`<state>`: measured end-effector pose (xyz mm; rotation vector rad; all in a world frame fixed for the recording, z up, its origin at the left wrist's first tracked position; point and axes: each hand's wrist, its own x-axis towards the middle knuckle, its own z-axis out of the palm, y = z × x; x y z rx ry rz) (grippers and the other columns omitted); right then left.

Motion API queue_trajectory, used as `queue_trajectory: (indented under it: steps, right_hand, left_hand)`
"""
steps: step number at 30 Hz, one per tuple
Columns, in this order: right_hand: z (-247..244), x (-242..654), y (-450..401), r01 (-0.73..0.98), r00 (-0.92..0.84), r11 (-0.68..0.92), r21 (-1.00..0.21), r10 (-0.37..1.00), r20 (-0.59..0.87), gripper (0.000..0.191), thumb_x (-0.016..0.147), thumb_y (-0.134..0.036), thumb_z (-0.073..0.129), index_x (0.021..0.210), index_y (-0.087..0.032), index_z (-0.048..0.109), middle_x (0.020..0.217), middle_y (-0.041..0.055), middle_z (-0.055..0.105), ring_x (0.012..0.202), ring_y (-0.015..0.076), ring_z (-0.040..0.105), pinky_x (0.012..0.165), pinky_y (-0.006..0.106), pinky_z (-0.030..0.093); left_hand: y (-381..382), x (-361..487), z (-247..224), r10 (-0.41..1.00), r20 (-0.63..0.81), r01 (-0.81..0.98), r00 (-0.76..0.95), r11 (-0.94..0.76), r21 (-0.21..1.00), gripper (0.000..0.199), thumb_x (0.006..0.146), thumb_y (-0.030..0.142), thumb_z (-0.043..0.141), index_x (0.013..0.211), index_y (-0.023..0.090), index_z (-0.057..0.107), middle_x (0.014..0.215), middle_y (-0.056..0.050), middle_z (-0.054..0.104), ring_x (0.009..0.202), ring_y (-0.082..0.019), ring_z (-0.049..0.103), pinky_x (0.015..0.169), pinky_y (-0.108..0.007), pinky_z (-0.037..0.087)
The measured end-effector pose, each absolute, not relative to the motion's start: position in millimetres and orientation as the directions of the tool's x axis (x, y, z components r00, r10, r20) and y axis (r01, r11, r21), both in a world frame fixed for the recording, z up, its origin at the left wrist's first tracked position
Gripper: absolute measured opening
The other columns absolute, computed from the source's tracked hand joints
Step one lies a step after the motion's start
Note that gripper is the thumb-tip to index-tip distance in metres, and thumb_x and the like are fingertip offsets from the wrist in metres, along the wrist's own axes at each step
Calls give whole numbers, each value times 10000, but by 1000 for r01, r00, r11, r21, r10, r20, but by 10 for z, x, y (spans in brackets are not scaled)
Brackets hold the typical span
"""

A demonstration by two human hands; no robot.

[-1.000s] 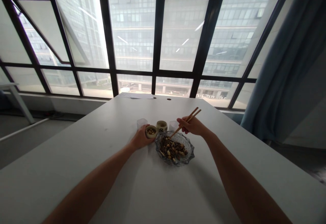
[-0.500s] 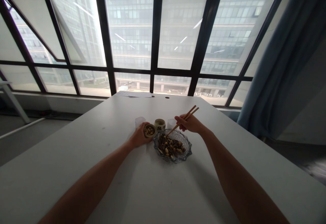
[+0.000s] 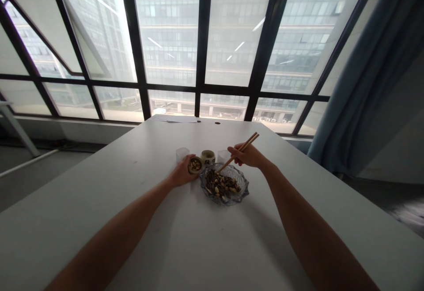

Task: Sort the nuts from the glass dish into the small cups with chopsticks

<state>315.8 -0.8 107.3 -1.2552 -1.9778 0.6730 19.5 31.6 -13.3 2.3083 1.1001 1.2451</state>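
My left hand (image 3: 181, 171) is wrapped round a small cup (image 3: 195, 164), tilted toward me, with pale nut-like pieces inside. Between the fingers of my right hand (image 3: 245, 155) is a pair of wooden chopsticks (image 3: 251, 139). Their tips reach down into the far left part of a scalloped glass bowl (image 3: 244, 188). In that bowl lies a mix of dark seeds and lighter nuts (image 3: 221, 187); whether the tips pinch a piece is too small to tell. A second cup (image 3: 208, 154), cream with dark characters, stands upright just behind the bowl.
Two translucent plastic cups stand behind: one cup (image 3: 182, 153) beyond my left hand, another cup (image 3: 223, 156) near my right. Papers (image 3: 175, 119) lie at the far edge of the white table (image 3: 212, 247). Windows are beyond, and a blue curtain (image 3: 351, 83) hangs at right.
The view has tipped slightly downward, so the windows sit higher. Both hands keep their grip, and the chopstick tips stay in the bowl's far left part.
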Motion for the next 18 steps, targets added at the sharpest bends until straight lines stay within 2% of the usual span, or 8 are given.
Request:
queue_trajectory:
  steps: [18]
  right_hand:
    - [1148, 3138, -75, 597, -288, 391, -701, 920, 267, 563, 826, -671, 597, 592, -159, 616, 478, 49, 633, 355, 104, 536, 372, 204, 415]
  left_hand:
    - [307, 211, -114, 736, 588, 502, 335, -667, 550, 741, 636, 296, 787, 1293, 191, 463, 1266, -144, 593, 1181, -302, 580, 1034, -483, 467]
